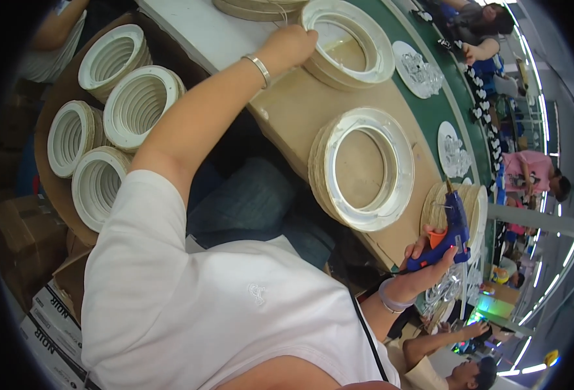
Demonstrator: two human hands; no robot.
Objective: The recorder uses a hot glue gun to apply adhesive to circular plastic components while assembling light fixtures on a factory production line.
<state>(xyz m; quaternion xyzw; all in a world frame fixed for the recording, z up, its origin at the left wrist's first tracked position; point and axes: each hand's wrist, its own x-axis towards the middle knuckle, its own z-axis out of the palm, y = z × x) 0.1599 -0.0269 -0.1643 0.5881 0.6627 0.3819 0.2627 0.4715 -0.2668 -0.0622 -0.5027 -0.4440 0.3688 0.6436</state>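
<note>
From the head view, my left hand point(291, 45) reaches far across the tabletop point(293, 114) and lies clenched over the near-left rim of the far white ring point(349, 44), fingers curled on its edge, which looks like a way to steady or turn it. My right hand point(423, 263) is clenched around the handle of a blue glue gun point(453, 227) with an orange trigger, nozzle pointing up and away from me, held off the right end of the tabletop so the tip is kept apart from the rings. Between my hands lies a stack of white rings point(365, 168), flat, its lower edge close to the tabletop's near edge. There is bare board between the far ring and that stack, room enough to slide one along. Just behind the glue gun stands another pile of woven-edged rings point(472, 201). Beyond the tabletop's far edge runs a green belt point(430, 114) carrying white plates with clear pieces point(418, 70). On my left, well apart, four tall stacks of rings point(115, 117) sit in a brown box, close to my elbow's swing.
</note>
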